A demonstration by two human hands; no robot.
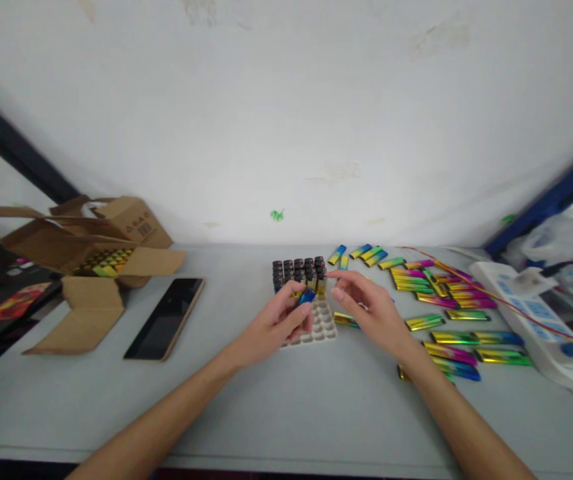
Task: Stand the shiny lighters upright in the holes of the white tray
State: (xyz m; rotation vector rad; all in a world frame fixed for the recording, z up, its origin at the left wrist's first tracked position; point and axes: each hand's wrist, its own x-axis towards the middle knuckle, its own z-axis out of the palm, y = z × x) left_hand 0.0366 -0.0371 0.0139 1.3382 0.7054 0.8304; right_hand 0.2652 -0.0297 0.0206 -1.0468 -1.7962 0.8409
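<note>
Near the middle of the table my left hand [286,317] is closed around a shiny lighter [307,297], its blue end showing between thumb and fingers. My right hand [369,303] hovers just to the right, thumb and index finger apart, with nothing visible between them. The index fingertip is close to a group of upright lighters with black tops [299,267], which fill the far rows of a white tray [324,327] with round holes. The near part of the tray shows bare holes, partly hidden by my left hand. One yellow lighter [345,320] lies beside the tray.
Several metallic green, yellow, pink and blue lighters [424,322] lie loose on the right. Beyond them sits a white power strip [541,320] with wires across it. A dark tablet [166,319] and an open cardboard box [94,300] are on the left. A white wall [276,133] bounds the back.
</note>
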